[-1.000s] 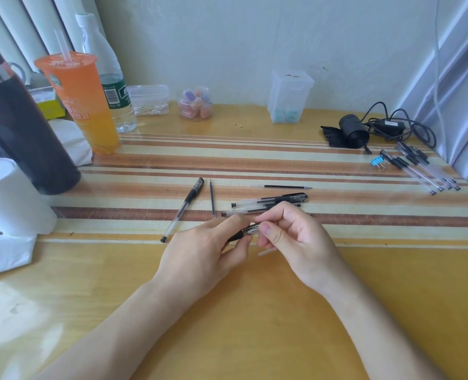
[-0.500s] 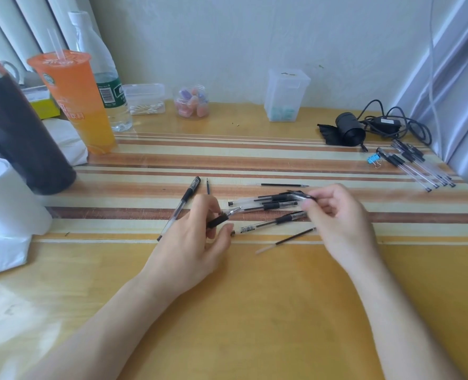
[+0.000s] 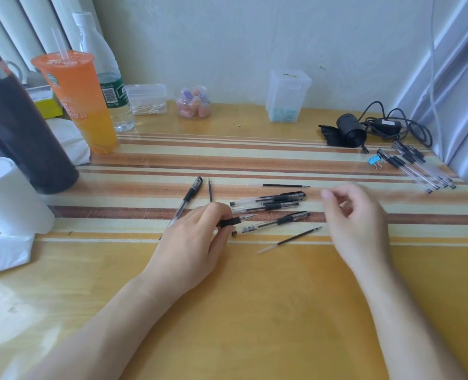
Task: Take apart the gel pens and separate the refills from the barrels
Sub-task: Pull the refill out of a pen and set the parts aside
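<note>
Pens partly stripped
Left hand (image 3: 191, 242) fingers pinch a black tip section (image 3: 231, 222); right hand (image 3: 356, 215) released. Three refills (image 3: 289, 239) lie loose mid-bench (image 3: 254, 311); several pens (image 3: 265, 202) remain.

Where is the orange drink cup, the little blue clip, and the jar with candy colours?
orange drink cup (image 3: 79, 97), head view, middle of its side
blue binder clip (image 3: 373, 161), head view, blue body
small clear jar (image 3: 193, 103), head view, front wall

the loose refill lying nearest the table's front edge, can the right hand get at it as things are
Probably yes. The right hand is empty and open just right of the loose refill, which lies alone on the bare table with nothing over it.
</note>
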